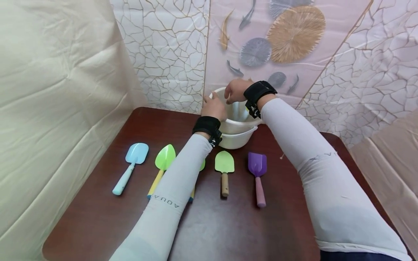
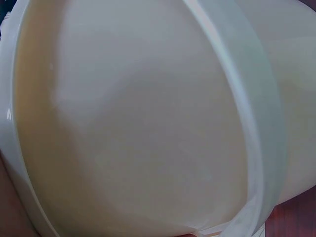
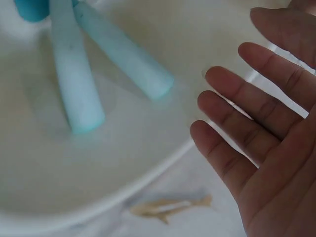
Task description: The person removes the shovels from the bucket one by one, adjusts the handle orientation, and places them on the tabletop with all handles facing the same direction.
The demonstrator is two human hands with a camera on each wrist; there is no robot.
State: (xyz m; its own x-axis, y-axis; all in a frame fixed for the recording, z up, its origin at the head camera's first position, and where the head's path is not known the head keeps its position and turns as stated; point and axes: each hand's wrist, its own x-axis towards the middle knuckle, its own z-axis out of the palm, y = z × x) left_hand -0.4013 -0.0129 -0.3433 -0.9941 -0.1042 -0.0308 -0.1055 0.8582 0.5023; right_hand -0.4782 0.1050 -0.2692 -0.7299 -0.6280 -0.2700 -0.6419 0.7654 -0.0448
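Note:
A white tub (image 1: 232, 127) sits nested in a second white basin (image 1: 236, 142) at the back of the table. My left hand (image 1: 214, 108) grips the upper tub's left rim. The left wrist view is filled by the pale tub wall (image 2: 148, 123), with most of that hand out of sight. Over the tub's mouth is my right hand (image 1: 237, 90), its fingers (image 3: 242, 108) extended and spread, holding nothing. Inside the tub lie two light blue handles, one nearer (image 3: 78, 89) and one slanted (image 3: 128, 54); their far ends are cut off.
Laid in a row are a light blue shovel (image 1: 132, 165), a green trowel (image 1: 165, 156) with yellow handle, another partly hidden behind my left sleeve, a green trowel (image 1: 224, 163) with wooden handle, and a purple shovel (image 1: 257, 165). A patterned cloth (image 1: 163, 54) hangs behind the table.

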